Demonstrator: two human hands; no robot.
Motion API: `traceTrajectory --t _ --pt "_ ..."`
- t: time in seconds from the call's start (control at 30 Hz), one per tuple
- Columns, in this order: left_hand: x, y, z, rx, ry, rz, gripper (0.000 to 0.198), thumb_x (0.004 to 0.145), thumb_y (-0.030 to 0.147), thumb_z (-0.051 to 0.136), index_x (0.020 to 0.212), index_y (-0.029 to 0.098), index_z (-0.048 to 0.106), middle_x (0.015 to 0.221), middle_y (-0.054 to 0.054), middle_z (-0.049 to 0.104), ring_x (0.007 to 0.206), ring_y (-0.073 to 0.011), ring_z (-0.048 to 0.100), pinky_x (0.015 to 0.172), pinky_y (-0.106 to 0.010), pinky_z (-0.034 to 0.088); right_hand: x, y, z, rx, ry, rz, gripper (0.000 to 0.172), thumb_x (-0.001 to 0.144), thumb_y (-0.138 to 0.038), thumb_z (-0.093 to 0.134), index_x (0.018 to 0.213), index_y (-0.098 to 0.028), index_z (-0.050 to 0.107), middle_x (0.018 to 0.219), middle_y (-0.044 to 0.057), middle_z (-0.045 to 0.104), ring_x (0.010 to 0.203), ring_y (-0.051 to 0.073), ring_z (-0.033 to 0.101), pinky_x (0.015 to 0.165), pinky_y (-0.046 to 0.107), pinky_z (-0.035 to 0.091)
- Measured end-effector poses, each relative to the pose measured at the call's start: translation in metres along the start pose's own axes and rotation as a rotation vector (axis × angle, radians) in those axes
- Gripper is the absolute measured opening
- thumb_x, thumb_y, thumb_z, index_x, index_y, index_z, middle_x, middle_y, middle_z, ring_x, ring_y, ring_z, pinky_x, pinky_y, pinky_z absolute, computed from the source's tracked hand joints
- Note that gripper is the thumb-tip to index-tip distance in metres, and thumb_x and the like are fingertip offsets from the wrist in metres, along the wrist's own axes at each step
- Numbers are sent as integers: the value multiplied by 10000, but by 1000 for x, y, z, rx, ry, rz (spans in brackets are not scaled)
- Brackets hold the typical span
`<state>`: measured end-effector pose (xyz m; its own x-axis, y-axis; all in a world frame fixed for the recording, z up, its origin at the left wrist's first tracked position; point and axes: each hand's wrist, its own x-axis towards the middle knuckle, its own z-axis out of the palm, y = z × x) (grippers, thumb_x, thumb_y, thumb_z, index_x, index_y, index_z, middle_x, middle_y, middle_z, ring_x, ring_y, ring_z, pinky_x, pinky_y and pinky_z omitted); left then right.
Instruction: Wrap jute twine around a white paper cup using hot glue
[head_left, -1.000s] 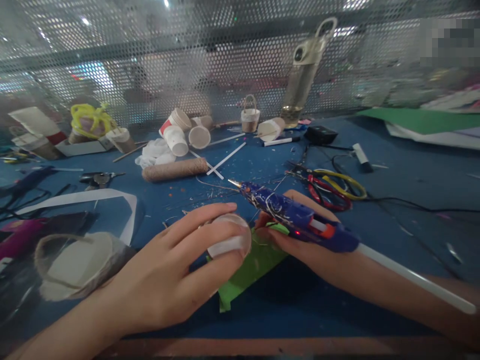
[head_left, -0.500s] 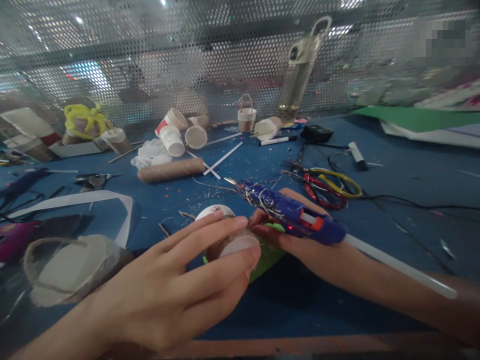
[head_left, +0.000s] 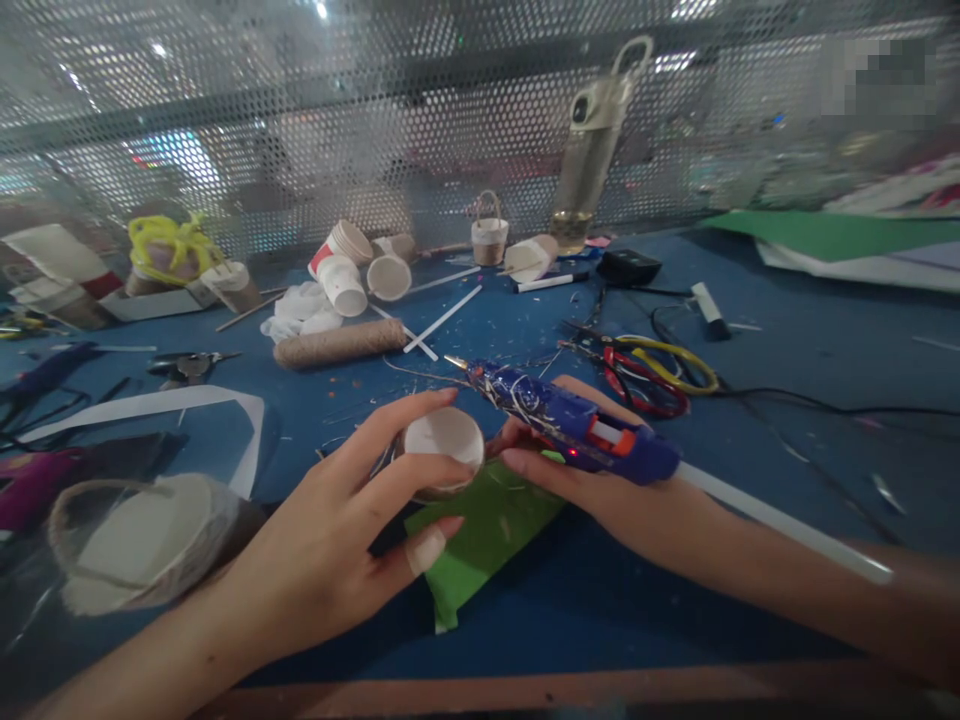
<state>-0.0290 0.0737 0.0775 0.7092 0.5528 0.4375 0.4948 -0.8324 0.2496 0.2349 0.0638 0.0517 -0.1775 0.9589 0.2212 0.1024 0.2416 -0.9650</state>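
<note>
My left hand [head_left: 360, 510] has its fingers around a small white paper cup [head_left: 444, 437], its round end facing up toward me. The thumb is apart from the cup, over a green sheet [head_left: 499, 545] on the table. The fingers cover much of the cup's side. In my right hand [head_left: 577, 480] is a blue glue gun [head_left: 577, 420], its metal tip pointing left and just above the cup. A white glue stick [head_left: 787, 525] sticks out of its back, and a small red light glows on its side. The gun's handle is hidden.
A twine-wrapped roll [head_left: 339, 343] and white strips [head_left: 442, 318] lie ahead. Red and yellow handled tools [head_left: 652, 370] are right of the gun. A handled cup basket [head_left: 142, 540] lies at left. A tall bottle [head_left: 589, 165] stands by the perforated metal screen [head_left: 300, 130].
My left hand has shifted left and turned the cup, so its round end now faces up. The thumb has come off it, and more of the green sheet shows. The glue gun barely moved.
</note>
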Motion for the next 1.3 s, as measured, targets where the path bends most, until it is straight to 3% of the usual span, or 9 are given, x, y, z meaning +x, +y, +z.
traceTrajectory --t 0.2,0.33,0.5,0.67,0.83,1.07,1.17,1.3 --pt "3 -1 8 6 29 -8 198 1052 229 642 1231 310 620 1687 -91 363 1518 -331 491 1158 -533 558 -1 1 1 2 52 34 163 900 -413 839 971 -330 718 951 -24 810 891 203 795 813 331 666" --pt "0 -2 8 99 22 -13 308 1050 178 595 1291 366 636 1628 -104 366 1463 -385 512 1071 -619 586 -2 1 1 13 68 46 187 884 -402 850 988 -326 715 969 -15 836 924 226 817 825 351 687" --pt "0 -4 7 211 35 32 336 1057 169 560 1332 354 615 1487 -112 490 1293 -336 610 970 -528 618 -1 2 2 -11 88 48 195 872 -402 856 980 -326 713 958 -15 844 898 232 823 802 362 694" --pt "3 -6 6 115 115 96 328 1036 110 578 1344 215 541 1494 -151 602 1378 -295 600 1119 -492 550 0 -1 5 58 103 57 212 839 -400 858 970 -336 705 963 -10 856 919 261 827 814 402 706" --pt "4 -5 3 64 124 141 459 994 81 638 1417 186 495 1569 -165 607 1479 -267 535 1225 -494 481 0 -7 5 98 113 80 218 818 -396 843 981 -350 705 950 -22 848 901 264 825 810 434 715" --pt "6 -4 4 161 86 224 516 950 0 583 1432 179 534 1546 -137 661 1457 -291 559 1204 -566 493 2 -9 1 93 34 93 166 831 -354 837 949 -349 720 986 -35 843 985 243 824 906 409 713" --pt "6 -3 5 166 66 219 516 975 39 594 1469 168 522 1554 -135 653 1481 -281 536 1258 -543 439 1 -8 1 79 34 73 158 839 -342 823 959 -361 721 1003 -35 839 1000 247 821 930 425 709" --pt "5 -3 7 199 118 222 415 1019 135 636 1425 181 562 1535 -159 631 1440 -296 564 1236 -525 465 0 -7 2 83 41 73 158 837 -338 823 960 -361 726 988 -35 844 971 253 826 906 437 714"
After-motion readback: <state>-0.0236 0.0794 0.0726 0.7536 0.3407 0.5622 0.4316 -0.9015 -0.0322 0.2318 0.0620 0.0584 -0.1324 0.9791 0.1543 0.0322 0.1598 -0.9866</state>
